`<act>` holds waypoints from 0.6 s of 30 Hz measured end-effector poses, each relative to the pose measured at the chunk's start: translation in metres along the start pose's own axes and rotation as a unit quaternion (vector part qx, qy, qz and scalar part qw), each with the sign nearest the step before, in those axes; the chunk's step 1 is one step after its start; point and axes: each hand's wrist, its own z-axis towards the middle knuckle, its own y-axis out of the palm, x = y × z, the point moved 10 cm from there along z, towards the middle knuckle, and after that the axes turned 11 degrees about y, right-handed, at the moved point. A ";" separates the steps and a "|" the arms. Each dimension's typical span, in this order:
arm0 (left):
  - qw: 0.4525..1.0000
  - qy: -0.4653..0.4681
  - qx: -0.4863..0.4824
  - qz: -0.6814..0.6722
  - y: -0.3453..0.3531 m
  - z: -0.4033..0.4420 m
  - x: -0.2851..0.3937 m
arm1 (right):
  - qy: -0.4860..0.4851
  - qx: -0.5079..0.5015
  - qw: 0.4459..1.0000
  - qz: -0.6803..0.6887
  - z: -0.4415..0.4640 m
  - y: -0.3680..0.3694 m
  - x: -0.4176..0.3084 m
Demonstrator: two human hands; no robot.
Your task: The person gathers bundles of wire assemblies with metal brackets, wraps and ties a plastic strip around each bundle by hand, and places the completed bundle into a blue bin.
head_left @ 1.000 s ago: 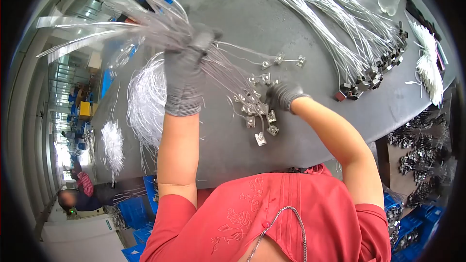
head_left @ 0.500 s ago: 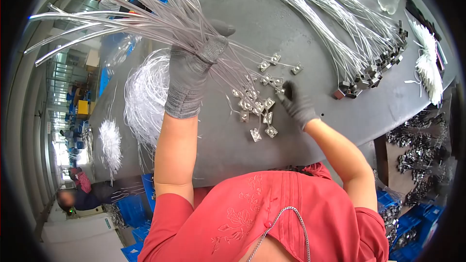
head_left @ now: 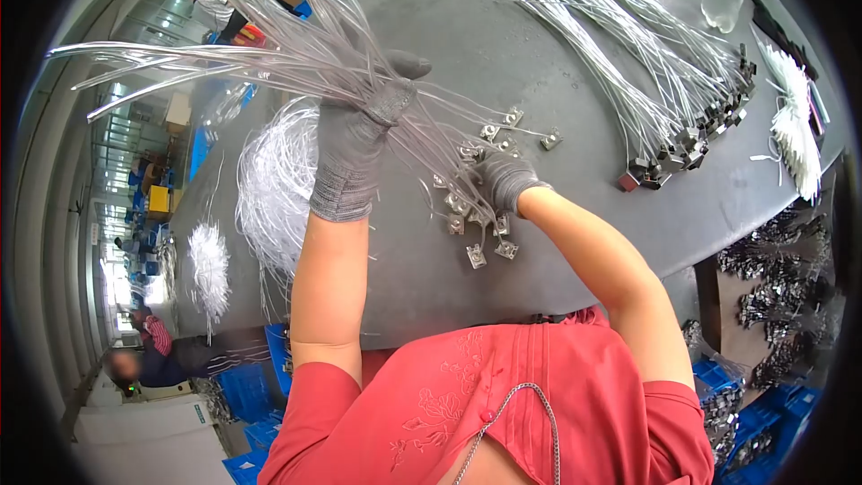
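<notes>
Clear plastic-like strands (head_left: 269,58) fan out to the upper left from my left hand (head_left: 368,126), whose grey-gloved fingers are wrapped round the bundle. From there thin strands run down to the right, ending in small silvery metal pieces (head_left: 476,256) on the dark table. Over the upper part of these pieces is my right hand (head_left: 505,178), also gloved in grey. Its fingers are bent among the strands and pieces, and their tips are hidden, so what they hold cannot be made out.
Strands with dark blocks (head_left: 691,144) lie on the table (head_left: 431,296) at the right, beside a white bundle (head_left: 795,126). Loose white coils (head_left: 278,184) and a smaller bundle (head_left: 209,269) lie left. Two people (head_left: 215,9) (head_left: 157,355) are in the background.
My right hand has moved left and up from beside the metal pieces to over them. My left hand has stayed nearly in place round the bundle, while the strands' free ends have shifted.
</notes>
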 end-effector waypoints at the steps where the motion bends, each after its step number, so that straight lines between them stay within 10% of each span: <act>1: 1.000 -0.005 -0.002 -0.030 -0.005 0.000 -0.003 | 0.042 0.009 0.999 -0.005 0.017 0.008 0.021; 3: 0.981 -0.062 0.043 -0.178 -0.027 -0.007 -0.035 | 0.084 0.017 0.996 -0.027 0.016 -0.012 0.054; 6: 0.992 -0.009 0.003 0.128 -0.027 -0.007 -0.019 | 0.094 -0.022 0.995 -0.007 0.016 0.006 0.047; 7: 0.995 -0.063 0.076 0.017 -0.022 -0.010 -0.024 | 0.077 -0.050 0.995 0.032 0.013 0.011 0.040; 9: 0.996 -0.066 0.055 -0.005 -0.011 -0.005 -0.023 | -0.088 -0.011 0.976 0.201 -0.021 0.001 0.022; 12: 0.995 -0.090 0.039 0.032 -0.011 -0.004 -0.024 | 0.032 -0.039 0.902 0.428 -0.023 0.009 0.066; 18: 0.984 -0.012 0.015 -0.179 0.010 0.003 -0.021 | -0.077 0.361 0.820 0.438 -0.090 -0.145 0.060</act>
